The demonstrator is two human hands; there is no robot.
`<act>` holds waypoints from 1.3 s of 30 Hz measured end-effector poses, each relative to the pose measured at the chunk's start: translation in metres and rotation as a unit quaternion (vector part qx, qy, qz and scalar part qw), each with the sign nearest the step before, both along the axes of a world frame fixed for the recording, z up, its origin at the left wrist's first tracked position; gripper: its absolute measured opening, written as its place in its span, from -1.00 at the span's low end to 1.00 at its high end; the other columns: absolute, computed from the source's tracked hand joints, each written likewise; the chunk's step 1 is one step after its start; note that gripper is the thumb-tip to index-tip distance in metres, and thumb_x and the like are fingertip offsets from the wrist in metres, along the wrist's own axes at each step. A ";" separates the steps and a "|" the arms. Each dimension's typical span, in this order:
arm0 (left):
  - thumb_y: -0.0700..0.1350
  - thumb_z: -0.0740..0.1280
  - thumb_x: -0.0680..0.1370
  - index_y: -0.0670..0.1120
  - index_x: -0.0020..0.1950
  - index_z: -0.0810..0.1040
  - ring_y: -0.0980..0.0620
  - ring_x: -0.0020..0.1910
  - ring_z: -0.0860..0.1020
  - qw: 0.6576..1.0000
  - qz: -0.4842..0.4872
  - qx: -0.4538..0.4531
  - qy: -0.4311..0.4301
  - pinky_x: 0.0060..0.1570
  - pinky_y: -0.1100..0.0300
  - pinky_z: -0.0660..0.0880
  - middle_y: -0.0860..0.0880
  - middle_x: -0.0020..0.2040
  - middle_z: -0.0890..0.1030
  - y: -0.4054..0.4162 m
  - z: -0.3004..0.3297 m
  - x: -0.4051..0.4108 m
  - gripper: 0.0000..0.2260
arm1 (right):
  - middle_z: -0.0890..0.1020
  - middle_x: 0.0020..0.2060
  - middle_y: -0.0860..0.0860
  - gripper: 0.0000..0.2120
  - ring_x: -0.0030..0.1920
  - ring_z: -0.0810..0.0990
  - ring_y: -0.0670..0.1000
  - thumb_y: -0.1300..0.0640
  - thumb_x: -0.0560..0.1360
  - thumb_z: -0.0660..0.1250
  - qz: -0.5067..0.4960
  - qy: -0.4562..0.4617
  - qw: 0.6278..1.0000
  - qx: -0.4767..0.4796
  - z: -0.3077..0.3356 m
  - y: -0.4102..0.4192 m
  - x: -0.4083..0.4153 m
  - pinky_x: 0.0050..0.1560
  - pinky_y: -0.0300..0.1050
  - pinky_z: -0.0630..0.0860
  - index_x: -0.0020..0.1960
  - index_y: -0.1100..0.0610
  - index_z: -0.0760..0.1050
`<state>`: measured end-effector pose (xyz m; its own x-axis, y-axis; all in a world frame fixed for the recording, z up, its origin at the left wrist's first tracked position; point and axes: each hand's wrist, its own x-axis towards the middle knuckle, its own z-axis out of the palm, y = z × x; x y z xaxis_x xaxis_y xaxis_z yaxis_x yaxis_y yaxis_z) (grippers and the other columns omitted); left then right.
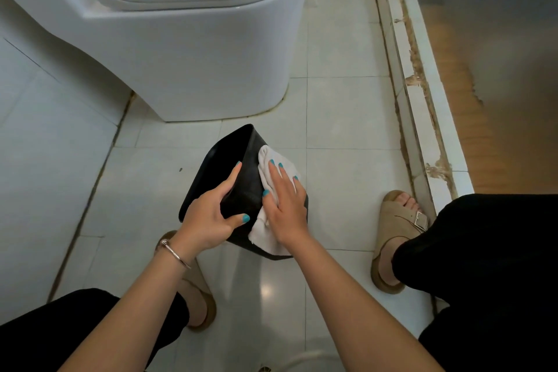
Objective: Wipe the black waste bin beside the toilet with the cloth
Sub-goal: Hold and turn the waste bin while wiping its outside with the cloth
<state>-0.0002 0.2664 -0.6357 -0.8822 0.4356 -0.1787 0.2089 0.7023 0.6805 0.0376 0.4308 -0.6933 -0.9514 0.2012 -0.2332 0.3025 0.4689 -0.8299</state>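
1. The black bin (241, 187) sits at the centre of the frame, tipped over so its open mouth faces the upper left, just below the base of the toilet (193, 48).
2. The left hand (208, 217) grips the bin at its rim: the fingers (232, 175) curl over the edge into the opening, and the thumb lies across the outer wall, clamped on it.
3. The right hand (283, 208) lies flat on a white cloth (271, 187), fingers straight and slightly apart, pressing the cloth against the bin's outer side.
4. The cloth runs along that side from near the rim to the lower end of the bin, with a bunched corner showing below the right wrist.
5. The nails on both hands are painted teal, and a silver bangle (175, 254) circles the left wrist.
6. The person crouches over the bin in black trousers; a tan sandal (398, 229) with a buckle is at the right of the frame, and another sandal (199, 296) shows partly behind the left forearm.
7. The floor (341, 118) is pale glossy tile with dark grout lines.
8. A raised white kerb (422, 118) with brown stains along its edge runs down the right side of the frame; beyond it the surface looks orange-brown and blurred.
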 end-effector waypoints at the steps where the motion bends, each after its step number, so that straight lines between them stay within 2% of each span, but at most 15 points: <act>1: -0.13 0.51 0.40 0.41 0.45 -0.03 0.20 0.37 0.35 1.000 0.007 0.012 -0.011 0.18 0.31 0.36 0.35 0.35 0.30 -0.003 -0.001 0.000 -0.08 | 0.06 0.54 -0.25 -0.44 0.53 -0.08 0.03 0.01 0.59 0.06 0.000 -0.013 1.000 0.001 -0.002 0.000 0.000 0.45 0.14 0.09 0.52 -0.31 -0.02; 5: -0.16 0.50 0.41 0.34 0.49 0.02 0.16 0.35 0.39 0.998 0.021 0.036 -0.042 0.26 0.13 0.44 0.27 0.36 0.37 -0.004 0.000 0.001 -0.11 | 0.09 0.54 -0.24 -0.42 0.52 -0.05 0.09 0.04 0.57 0.09 -0.023 -0.059 0.997 -0.035 -0.006 0.010 -0.004 0.48 0.13 0.05 0.52 -0.31 0.03; 9: -0.10 0.50 0.41 0.43 0.44 -0.06 0.10 0.34 0.41 1.000 0.005 -0.005 0.000 0.20 0.19 0.43 0.29 0.34 0.34 0.001 0.005 -0.001 -0.08 | 0.08 0.55 -0.19 -0.39 0.51 -0.05 0.14 0.08 0.56 0.10 -0.021 -0.074 0.996 -0.049 0.000 0.012 -0.004 0.47 0.18 0.05 0.53 -0.27 0.03; 10: -0.09 0.50 0.40 0.45 0.43 -0.08 0.07 0.29 0.46 1.000 0.002 -0.021 0.009 0.17 0.19 0.45 0.29 0.31 0.38 0.001 0.006 -0.002 -0.08 | 0.07 0.55 -0.18 -0.39 0.51 -0.05 0.15 0.09 0.56 0.10 -0.020 -0.073 0.996 -0.046 0.003 0.009 -0.002 0.45 0.19 0.06 0.53 -0.26 0.01; 12: -0.06 0.50 0.40 0.48 0.41 -0.13 -0.02 0.00 0.55 0.999 0.004 -0.052 0.008 0.10 0.06 0.52 0.16 0.12 0.53 0.003 0.007 -0.002 -0.06 | 0.05 0.56 -0.17 -0.39 0.50 -0.04 0.17 0.10 0.57 0.08 -0.017 -0.075 0.997 -0.029 0.009 0.003 0.002 0.42 0.21 0.10 0.53 -0.27 -0.01; 14: -0.03 0.48 0.41 0.49 0.39 -0.17 0.00 -0.17 0.46 0.997 0.011 -0.072 0.000 0.03 -0.06 0.53 0.07 -0.06 0.50 0.007 0.011 0.000 -0.06 | 0.02 0.56 -0.16 -0.40 0.50 -0.05 0.18 0.10 0.59 0.06 -0.003 -0.073 0.997 -0.016 0.017 -0.001 0.005 0.40 0.24 0.09 0.54 -0.26 -0.03; 15: -0.03 0.48 0.41 0.47 0.40 -0.17 -0.04 -0.17 0.49 0.997 0.015 -0.077 0.001 0.02 -0.07 0.53 0.01 -0.07 0.54 0.009 0.012 0.000 -0.07 | 0.00 0.56 -0.16 -0.41 0.50 -0.06 0.17 0.10 0.60 0.05 0.007 -0.073 0.997 -0.014 0.023 -0.003 0.006 0.39 0.26 0.08 0.54 -0.26 -0.04; 17: -0.03 0.47 0.41 0.38 0.45 -0.12 -0.19 -0.02 0.57 0.997 0.018 -0.072 0.005 0.03 -0.06 0.52 -0.12 0.05 0.62 0.013 0.013 -0.002 -0.10 | -0.02 0.56 -0.16 -0.42 0.51 -0.08 0.16 0.11 0.61 0.04 0.026 -0.066 0.997 -0.014 0.038 -0.005 0.006 0.38 0.28 0.06 0.54 -0.25 -0.06; 18: -0.02 0.46 0.41 0.35 0.47 -0.10 -0.19 0.02 0.57 0.998 0.018 -0.066 0.004 0.03 -0.07 0.52 -0.11 0.07 0.62 0.015 0.014 -0.003 -0.12 | -0.03 0.56 -0.16 -0.42 0.51 -0.09 0.15 0.11 0.62 0.03 0.036 -0.054 0.998 -0.016 0.045 -0.007 0.007 0.38 0.28 0.05 0.54 -0.25 -0.06; 21: 0.05 0.35 0.34 0.36 0.47 -0.03 -0.08 -0.10 0.55 0.999 0.015 -0.042 -0.023 0.02 -0.12 0.52 0.06 -0.04 0.52 0.020 0.019 -0.004 -0.18 | -0.05 0.56 -0.19 -0.41 0.50 -0.09 0.10 0.13 0.61 0.02 0.067 0.004 0.998 -0.018 0.061 -0.016 0.009 0.38 0.21 0.07 0.54 -0.25 -0.06; 24: 0.01 0.33 0.32 0.21 0.41 0.29 -0.06 0.03 0.58 0.999 0.022 0.008 -0.030 0.05 -0.10 0.51 0.09 0.11 0.60 0.022 0.018 -0.004 -0.35 | -0.04 0.55 -0.21 -0.40 0.48 -0.06 0.08 0.13 0.59 0.03 0.083 0.043 0.996 0.000 0.061 -0.021 0.012 0.37 0.12 0.12 0.54 -0.26 -0.05; 27: -0.06 0.43 0.36 0.16 0.50 0.21 0.01 0.24 0.50 0.999 0.027 0.020 -0.026 0.20 -0.01 0.46 0.18 0.31 0.48 0.018 0.014 -0.004 -0.25 | 0.00 0.55 -0.21 -0.39 0.49 -0.01 0.11 0.14 0.57 0.04 0.086 0.041 0.995 0.034 0.046 -0.014 0.014 0.40 0.12 0.14 0.54 -0.25 -0.04; 30: -0.15 0.50 0.40 0.23 0.52 0.07 0.05 0.33 0.43 0.999 0.025 0.007 -0.032 0.29 0.04 0.40 0.17 0.40 0.38 0.013 0.011 -0.007 -0.14 | 0.02 0.54 -0.23 -0.38 0.48 0.02 0.13 0.13 0.57 0.07 0.065 0.011 0.997 0.042 0.022 -0.003 0.018 0.37 0.11 0.19 0.53 -0.27 -0.01; 35: -0.20 0.50 0.40 0.29 0.49 0.08 0.16 0.39 0.35 0.999 0.015 0.019 -0.047 0.34 0.08 0.36 0.28 0.38 0.34 0.008 0.011 -0.011 -0.13 | 0.06 0.55 -0.21 -0.38 0.48 0.07 0.14 0.17 0.56 0.08 0.019 -0.063 0.997 0.027 -0.014 0.018 0.024 0.41 0.07 0.16 0.53 -0.25 0.04; 39: -0.26 0.48 0.41 0.33 0.47 0.11 0.22 0.35 0.38 0.996 0.028 0.042 -0.075 0.34 0.04 0.37 0.31 0.35 0.40 0.000 0.009 -0.013 -0.14 | 0.06 0.55 -0.17 -0.39 0.48 0.08 0.13 0.19 0.58 0.06 -0.009 -0.107 0.994 0.006 -0.025 0.024 0.027 0.34 -0.01 0.17 0.54 -0.23 0.03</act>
